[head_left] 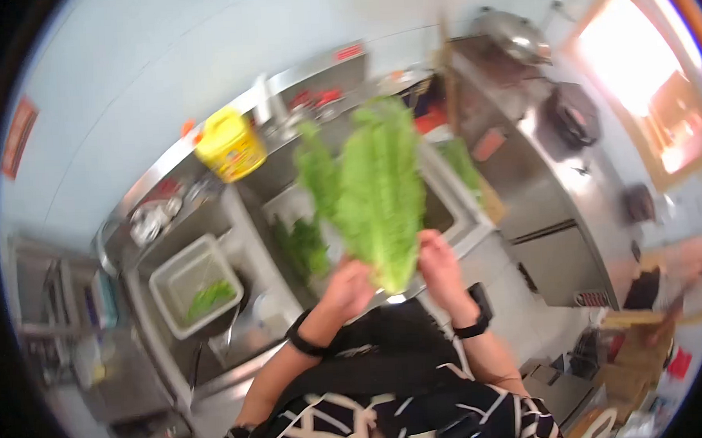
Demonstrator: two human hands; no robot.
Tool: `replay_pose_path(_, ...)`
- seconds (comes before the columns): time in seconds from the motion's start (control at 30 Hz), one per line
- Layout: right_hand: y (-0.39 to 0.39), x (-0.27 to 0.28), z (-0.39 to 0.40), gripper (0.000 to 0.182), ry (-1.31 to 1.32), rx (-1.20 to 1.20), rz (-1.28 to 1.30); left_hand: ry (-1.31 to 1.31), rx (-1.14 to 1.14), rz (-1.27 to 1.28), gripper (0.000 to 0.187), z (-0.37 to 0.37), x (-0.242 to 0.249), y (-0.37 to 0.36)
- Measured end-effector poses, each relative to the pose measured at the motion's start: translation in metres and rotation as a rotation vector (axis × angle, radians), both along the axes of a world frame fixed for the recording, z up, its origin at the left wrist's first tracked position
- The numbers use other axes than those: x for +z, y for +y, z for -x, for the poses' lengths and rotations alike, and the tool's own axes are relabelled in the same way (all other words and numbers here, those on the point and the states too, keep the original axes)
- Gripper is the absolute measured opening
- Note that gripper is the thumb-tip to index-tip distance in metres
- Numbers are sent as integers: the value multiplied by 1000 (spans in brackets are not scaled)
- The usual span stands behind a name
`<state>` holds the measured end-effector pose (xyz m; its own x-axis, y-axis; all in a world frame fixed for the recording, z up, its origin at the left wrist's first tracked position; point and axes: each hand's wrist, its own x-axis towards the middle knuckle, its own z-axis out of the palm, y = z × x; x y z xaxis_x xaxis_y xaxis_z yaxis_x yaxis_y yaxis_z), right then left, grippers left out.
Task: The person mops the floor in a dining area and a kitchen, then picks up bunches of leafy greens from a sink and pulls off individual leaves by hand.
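Observation:
A large head of leafy romaine lettuce (pixel 380 194) stands upright in front of me, its pale base low and its leaves pointing away over the sink. My left hand (pixel 349 289) closes on the left side near the base. On the opposite side, my right hand (pixel 441 268) grips the lower edge of the leaves. Some fingers are hidden behind the lettuce or blurred. Darker leafy greens (pixel 305 244) lie in the sink basin to the left of it, partly covered by the lettuce.
A white tub (pixel 160 294) with a few green leaves sits in the left basin. Behind the sink stands a yellow jug (pixel 230 146) near the faucet. To the right runs a steel counter (pixel 552 155) with a dark bag (pixel 575 115). Cardboard boxes (pixel 631 363) lie at lower right.

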<state>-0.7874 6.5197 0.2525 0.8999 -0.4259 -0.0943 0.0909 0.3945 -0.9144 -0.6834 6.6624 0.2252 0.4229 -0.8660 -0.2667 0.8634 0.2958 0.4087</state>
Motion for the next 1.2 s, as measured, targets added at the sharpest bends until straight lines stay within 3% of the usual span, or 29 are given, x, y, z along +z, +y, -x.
replay_pose_path(0.03, 7, 0, -1, 27, -16, -44, 95, 10, -13, -17, 47, 0, -22, 5)
replay_pose_path(0.07, 10, -39, -2, 37, 17, -44, 255, 4, 19, 40, 44, 4, -3, 4)
replay_pose_path(0.1, 17, -39, -2, 47, 79, -54, 432, -113, 24, -20, 45, 6, 6, 3)
replay_pose_path(0.13, 30, -36, -3, 49, 131, -225, 763, -177, -58, -47, 48, 3, -4, 2)
replay_pose_path(0.17, 32, -80, -16, 48, 118, -279, 568, -166, -62, -48, 49, 4, -6, -3)
replay_pose_path(0.2, 22, -65, -16, 43, 47, -211, 429, -225, -92, -151, 48, 4, -10, -5)
replay_pose_path(0.27, 16, -53, -9, 41, 44, -306, 293, -257, -146, -226, 45, 4, -19, -14)
replay_pose_path(0.33, 17, -53, -11, 38, 9, -308, 161, -115, -203, -296, 45, 12, -14, -16)
replay_pose_path(0.43, 21, -58, 2, 30, 91, -485, 364, -150, -256, -205, 43, 25, -15, -22)
replay_pose_path(0.53, 18, -49, 24, 28, 67, -507, 402, -156, -344, -108, 44, 39, -13, -32)
replay_pose_path(0.73, 20, -49, 48, 30, 136, -681, 423, -105, -457, -314, 47, 54, -17, -42)
replay_pose_path(0.83, 17, -52, 57, 32, 212, -613, 620, -119, -543, -225, 49, 64, -11, -50)
replay_pose_path(0.9, 17, -57, 55, 33, 150, -610, 838, -87, -563, -150, 44, 66, -11, -48)
replay_pose_path(0.93, 10, -86, 45, 30, 31, -712, 980, -66, -558, -88, 43, 70, -4, -50)
replay_pose_path(0.97, 10, -48, 60, 32, -208, -605, 508, -55, -505, -49, 42, 73, 3, -54)
replay_pose_path(1.0, 8, -30, 72, 38, 14, -497, 415, -11, -488, -90, 39, 69, 1, -53)
replay_pose_path(1.03, 8, -10, 77, 32, 18, -529, 312, -18, -426, -93, 37, 69, 1, -54)
replay_pose_path(1.07, 6, 12, 81, 23, 66, -511, 370, -9, -431, -76, 35, 67, 0, -51)
replay_pose_path(1.1, 0, -4, 83, 15, 129, -539, 353, -46, -427, -19, 39, 64, -10, -48)
replay_pose_path(1.2, 4, 3, 85, 13, 68, -434, 287, -38, -257, -45, 40, 70, 9, -42)
